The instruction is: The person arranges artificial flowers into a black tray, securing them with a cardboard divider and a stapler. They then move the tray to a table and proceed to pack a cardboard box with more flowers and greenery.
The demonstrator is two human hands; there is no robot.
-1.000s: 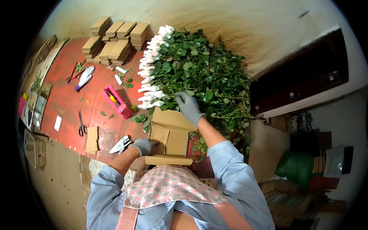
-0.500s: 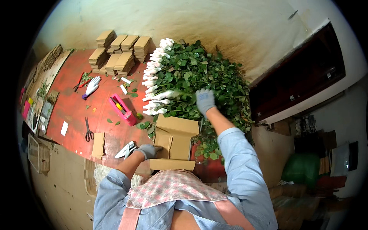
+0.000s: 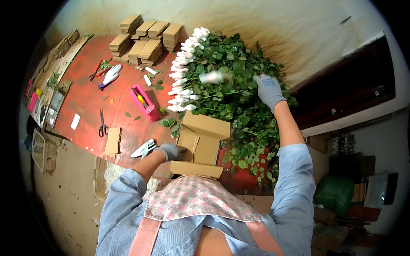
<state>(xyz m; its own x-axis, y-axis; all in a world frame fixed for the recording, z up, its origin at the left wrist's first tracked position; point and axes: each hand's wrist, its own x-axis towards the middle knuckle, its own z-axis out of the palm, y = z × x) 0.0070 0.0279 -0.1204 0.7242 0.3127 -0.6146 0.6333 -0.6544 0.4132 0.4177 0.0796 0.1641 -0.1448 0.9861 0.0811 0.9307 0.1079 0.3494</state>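
Note:
My right hand (image 3: 270, 91), in a grey glove, is closed over the far right of a leafy heap of cut roses (image 3: 243, 102). It grips a rose stem; the white-wrapped bud (image 3: 211, 77) at its left end is blurred by motion. My left hand (image 3: 169, 151), also gloved in grey, is closed at the left edge of a folded cardboard sheet (image 3: 205, 147) right in front of me. Its fingertips are partly hidden. A white and grey tool-like object (image 3: 144, 148) lies beside that wrist. The other white-wrapped buds (image 3: 181, 70) line the heap's left side.
On the red table (image 3: 87, 91) are a pink tape dispenser (image 3: 145, 103), black scissors (image 3: 103, 124), a white glove (image 3: 112, 76), red-handled pruners (image 3: 101, 71) and a small cardboard piece (image 3: 112, 141). Cardboard stacks (image 3: 149, 51) stand against the wall. A light basket (image 3: 45, 151) is at far left.
My right hand has moved right and farther away over the heap, drawing the rose with it so its bud left the row. My left hand stays at the cardboard's edge. The view has shifted slightly.

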